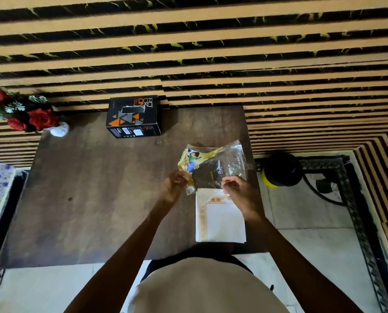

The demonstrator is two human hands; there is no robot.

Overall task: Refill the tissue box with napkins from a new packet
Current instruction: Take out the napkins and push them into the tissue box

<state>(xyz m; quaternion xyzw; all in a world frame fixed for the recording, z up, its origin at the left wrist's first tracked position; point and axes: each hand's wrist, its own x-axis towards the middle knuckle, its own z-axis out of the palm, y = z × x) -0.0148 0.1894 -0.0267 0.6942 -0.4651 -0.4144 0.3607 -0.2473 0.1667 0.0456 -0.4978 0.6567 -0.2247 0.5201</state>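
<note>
Over the brown table [87, 188], each hand [174, 187] [236, 188] pinches the plastic packet [213, 163].

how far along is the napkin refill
Done: the white napkin stack lies out of its packet on the brown table. In hand: both hands, left and right, grip the crumpled plastic wrapper. Left: loading the black slotted tissue box.

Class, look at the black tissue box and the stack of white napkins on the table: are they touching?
Apart. The head view shows the black tissue box at the far edge and the napkin stack near the person, bare wooden table between them.
</note>
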